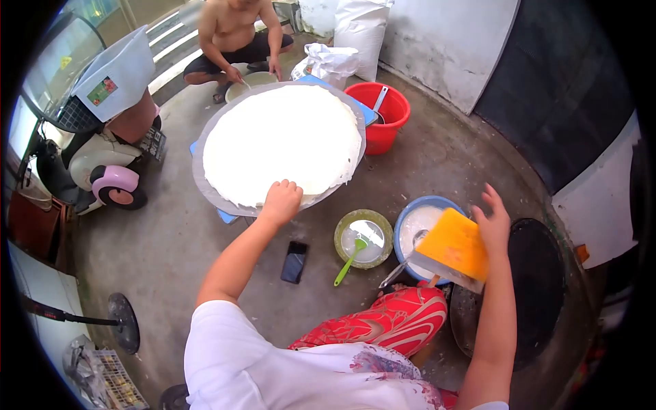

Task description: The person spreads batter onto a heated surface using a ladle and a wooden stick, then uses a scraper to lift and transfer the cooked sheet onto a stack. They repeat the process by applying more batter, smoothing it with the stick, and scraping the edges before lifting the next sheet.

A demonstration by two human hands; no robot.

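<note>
A wide, thin, white pancake-like sheet [283, 143] covers most of a round grey plate [199, 167]. My left hand [282, 201] is closed at its near edge, fingers curled and fingertips hidden. To the right, my right hand [493, 222] has its fingers raised and apart. Beside its palm is a tilted yellow-orange block-like tool [452, 242] with a grey edge strip. This tool overlaps a blue basin [418, 203] of whitish liquid, where a metal ladle [393, 275] rests. A green brush [350, 263] lies across an olive bowl [339, 236] nearby.
Across the plate another person [236, 34] squats, hands at a pale basin [256, 80]. A red bucket [383, 140] and white sacks [361, 37] stand behind. A phone [294, 262] lies on the floor. Dark round pans [526, 294] sit right, a scooter [102, 167] left.
</note>
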